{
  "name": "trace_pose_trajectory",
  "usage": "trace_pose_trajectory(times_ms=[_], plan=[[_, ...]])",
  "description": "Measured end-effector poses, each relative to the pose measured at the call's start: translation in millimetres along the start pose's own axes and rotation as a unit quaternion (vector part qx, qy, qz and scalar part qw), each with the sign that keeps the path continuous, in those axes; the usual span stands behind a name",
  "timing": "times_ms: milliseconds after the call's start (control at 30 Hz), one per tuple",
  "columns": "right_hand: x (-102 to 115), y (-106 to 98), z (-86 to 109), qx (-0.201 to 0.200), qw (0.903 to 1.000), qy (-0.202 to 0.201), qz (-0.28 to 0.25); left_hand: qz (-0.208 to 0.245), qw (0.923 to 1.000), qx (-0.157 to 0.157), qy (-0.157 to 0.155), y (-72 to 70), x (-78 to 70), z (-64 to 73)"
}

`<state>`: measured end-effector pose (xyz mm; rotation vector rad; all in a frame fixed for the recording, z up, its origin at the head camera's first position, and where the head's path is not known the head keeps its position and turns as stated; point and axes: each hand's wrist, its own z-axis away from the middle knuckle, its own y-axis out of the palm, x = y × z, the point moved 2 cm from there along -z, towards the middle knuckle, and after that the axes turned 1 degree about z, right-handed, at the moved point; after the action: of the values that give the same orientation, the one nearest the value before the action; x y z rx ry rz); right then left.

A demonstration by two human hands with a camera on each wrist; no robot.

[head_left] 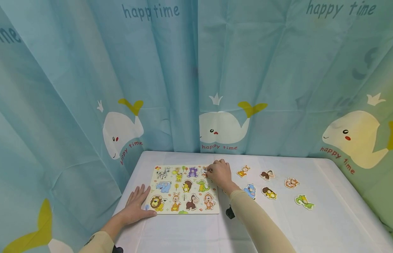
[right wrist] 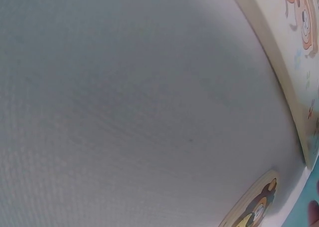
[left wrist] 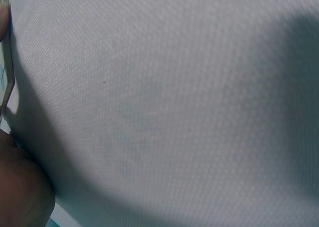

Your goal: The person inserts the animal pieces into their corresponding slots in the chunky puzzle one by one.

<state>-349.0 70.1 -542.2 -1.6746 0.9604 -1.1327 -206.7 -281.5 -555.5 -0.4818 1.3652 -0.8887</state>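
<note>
A wooden animal puzzle board (head_left: 169,195) lies flat on the white table, printed with a zebra, an elephant, a lion and several other animals. My left hand (head_left: 136,205) rests at its left edge, fingers spread and thumb at the near left corner. In the left wrist view, the board's edge (left wrist: 7,62) shows beside a finger. My right hand (head_left: 221,174) is at the board's far right corner, fingertips pinching a small animal piece (head_left: 204,172), mostly covered by the fingers. The board's side (right wrist: 279,72) appears in the right wrist view.
Loose pieces lie right of the board: a kangaroo (head_left: 243,171), a gorilla (head_left: 267,175), a monkey (head_left: 291,182), a blue elephant (head_left: 249,190), a hedgehog (head_left: 269,193) and a crocodile (head_left: 304,202). A blue curtain (head_left: 183,70) hangs behind the table (head_left: 183,232).
</note>
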Motion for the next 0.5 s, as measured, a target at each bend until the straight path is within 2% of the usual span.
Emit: trace_pose_trajectory(times_ms=[500], plan=[[-0.4, -0.4, 2.5, 0.001, 0.9999, 0.01, -0.009, -0.005, 0.9999, 0.007, -0.006, 0.1, 1.4, 0.7]])
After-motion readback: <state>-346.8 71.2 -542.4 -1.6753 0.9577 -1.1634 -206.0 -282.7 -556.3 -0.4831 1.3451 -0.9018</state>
